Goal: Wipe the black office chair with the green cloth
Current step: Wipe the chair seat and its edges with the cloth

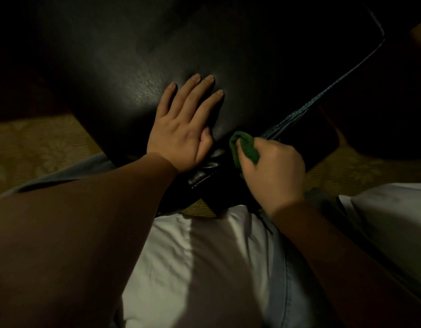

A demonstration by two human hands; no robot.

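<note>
Head view: the left hand (pixel 181 124) was laid flat, fingers straight, on the black office chair (pixel 124 74). The green cloth (pixel 245 145) was gripped, bunched, in the right hand (pixel 273 166) at the stitched seam (pixel 323 95). Dim lighting could cause patches to be missed; bunching reduces contact.

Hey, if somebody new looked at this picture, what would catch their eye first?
Probably the green cloth, the only bright colour, bunched in the right hand just right of centre against the chair's stitched edge. Next, the left hand lying flat with fingers spread on the black chair, which fills the dim upper half.
</note>
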